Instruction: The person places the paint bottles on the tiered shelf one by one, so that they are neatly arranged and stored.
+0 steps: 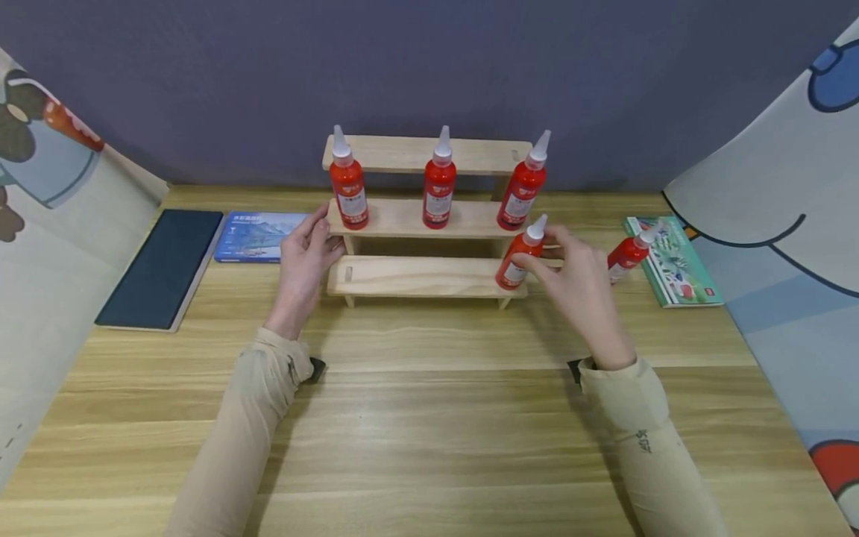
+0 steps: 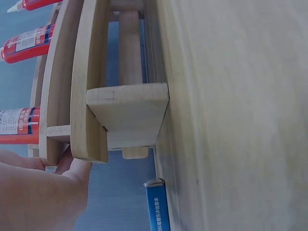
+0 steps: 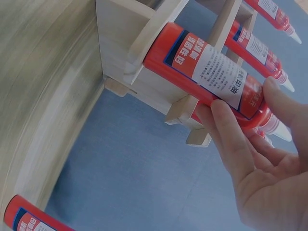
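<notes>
A three-step wooden rack (image 1: pixel 423 277) stands against the dark wall at the back of the table. My right hand (image 1: pixel 579 277) grips a red bottle (image 1: pixel 515 262) with a white pointed cap, its base right at the right end of the lowest step. In the right wrist view the thumb and fingers are around the upper part of this bottle (image 3: pixel 207 72). My left hand (image 1: pixel 305 250) holds the left end of the middle step, thumb at its edge. On that step stand three like bottles: one at left (image 1: pixel 349 195), one in the middle (image 1: pixel 439 195), one at right (image 1: pixel 521 195).
Another red bottle (image 1: pixel 627 257) stands on the table right of my right hand, beside a green book (image 1: pixel 678 268). At left lie a dark tablet-like slab (image 1: pixel 161 268) and a blue box (image 1: pixel 258 237). Printed cloth hangs on both sides.
</notes>
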`<state>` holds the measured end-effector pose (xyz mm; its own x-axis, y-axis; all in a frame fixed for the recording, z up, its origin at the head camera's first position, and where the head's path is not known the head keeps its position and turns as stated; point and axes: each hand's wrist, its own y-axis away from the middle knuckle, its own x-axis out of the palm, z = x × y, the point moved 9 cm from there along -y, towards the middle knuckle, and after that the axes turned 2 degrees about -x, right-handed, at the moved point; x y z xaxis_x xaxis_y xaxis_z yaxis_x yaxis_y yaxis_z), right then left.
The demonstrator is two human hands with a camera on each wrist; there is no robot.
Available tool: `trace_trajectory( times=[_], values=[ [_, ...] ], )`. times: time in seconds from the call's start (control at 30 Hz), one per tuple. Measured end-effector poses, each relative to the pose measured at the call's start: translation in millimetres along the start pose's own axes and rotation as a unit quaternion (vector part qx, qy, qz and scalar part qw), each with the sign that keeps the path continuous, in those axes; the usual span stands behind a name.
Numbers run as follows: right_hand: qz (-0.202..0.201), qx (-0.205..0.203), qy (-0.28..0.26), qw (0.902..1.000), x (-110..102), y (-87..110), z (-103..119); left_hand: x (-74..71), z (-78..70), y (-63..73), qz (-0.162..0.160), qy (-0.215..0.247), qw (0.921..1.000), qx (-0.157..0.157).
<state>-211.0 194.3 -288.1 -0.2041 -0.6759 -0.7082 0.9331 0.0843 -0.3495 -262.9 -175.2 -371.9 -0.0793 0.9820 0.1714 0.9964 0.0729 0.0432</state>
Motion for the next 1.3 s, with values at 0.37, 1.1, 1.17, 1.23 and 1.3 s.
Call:
trace_trajectory(
  times=[0.37,1.1,1.17,1.23,1.3],
  values=[
    [0.002,-0.005,0.013,0.9999,-4.4,-0.8,-0.4,4.9,-3.0,-3.9,0.003,-0.012,0.9999,-0.003],
    [-0.026,0.012,-0.023,0.9993,-30.9,-1.2,-5.6,-3.0,-1.4,-0.1,-0.007,-0.041,0.9990,-0.014],
    [-0.050,0.020,-0.022,0.9983,-42.2,-0.2,-9.6,-3.3,-1.6,0.3,-0.007,-0.041,0.9990,-0.014],
    [-0.081,0.026,-0.024,0.9961,-54.5,0.9,-14.7,-3.3,-1.6,0.0,-0.007,-0.042,0.9990,-0.013],
    [-0.110,0.033,-0.036,0.9928,-66.3,2.0,-20.3,-3.7,-1.7,-0.2,-0.010,-0.043,0.9989,-0.013]
  ],
)
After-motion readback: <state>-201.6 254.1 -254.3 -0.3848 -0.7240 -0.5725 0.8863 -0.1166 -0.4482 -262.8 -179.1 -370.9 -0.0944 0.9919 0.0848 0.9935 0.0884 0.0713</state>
